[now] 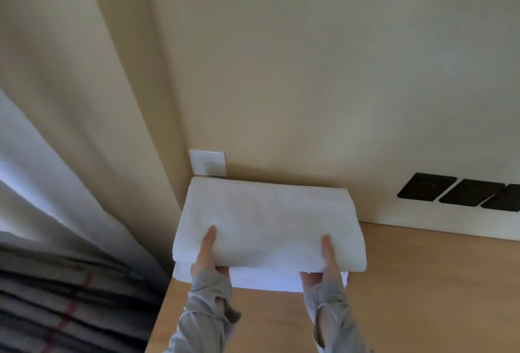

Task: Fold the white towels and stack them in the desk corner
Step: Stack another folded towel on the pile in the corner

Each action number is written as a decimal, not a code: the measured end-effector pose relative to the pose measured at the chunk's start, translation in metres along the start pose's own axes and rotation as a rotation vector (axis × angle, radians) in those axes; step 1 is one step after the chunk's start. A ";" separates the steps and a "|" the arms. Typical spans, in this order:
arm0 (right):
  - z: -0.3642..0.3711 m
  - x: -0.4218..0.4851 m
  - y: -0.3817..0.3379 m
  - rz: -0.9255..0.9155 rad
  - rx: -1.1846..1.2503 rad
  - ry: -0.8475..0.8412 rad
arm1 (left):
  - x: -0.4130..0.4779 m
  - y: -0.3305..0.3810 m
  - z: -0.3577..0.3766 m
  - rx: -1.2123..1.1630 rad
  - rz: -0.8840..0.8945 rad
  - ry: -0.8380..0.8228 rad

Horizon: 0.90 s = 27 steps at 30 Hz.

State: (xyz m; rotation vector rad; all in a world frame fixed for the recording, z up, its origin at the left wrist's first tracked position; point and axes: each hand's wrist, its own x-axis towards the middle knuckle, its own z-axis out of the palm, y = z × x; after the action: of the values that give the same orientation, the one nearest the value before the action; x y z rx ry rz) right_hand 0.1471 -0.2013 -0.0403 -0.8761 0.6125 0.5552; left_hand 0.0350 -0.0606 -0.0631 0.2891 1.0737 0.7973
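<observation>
Wooden counter beneath, my left hand and right hand pinch the folded towel; uneven release could skew it off the lower towel.

A bedroom, perhaps a hotel room — a wooden desk set against a plain beige wall, a long pale curtain at its left edge, black sockets above its back edge, striped cloth beside it — and folded white towels.

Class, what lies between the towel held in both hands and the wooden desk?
A second folded white towel lies on the desk; the head view shows it.
</observation>
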 end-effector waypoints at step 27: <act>0.046 0.054 -0.095 -0.477 -1.016 -0.231 | 0.050 0.126 0.062 1.269 0.506 -0.180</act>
State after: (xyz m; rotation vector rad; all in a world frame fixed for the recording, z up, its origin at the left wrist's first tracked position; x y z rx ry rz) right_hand 0.2605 -0.2029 -0.0049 -1.8164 -0.1549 0.5062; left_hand 0.0455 0.0717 0.0049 1.7195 1.2298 0.4004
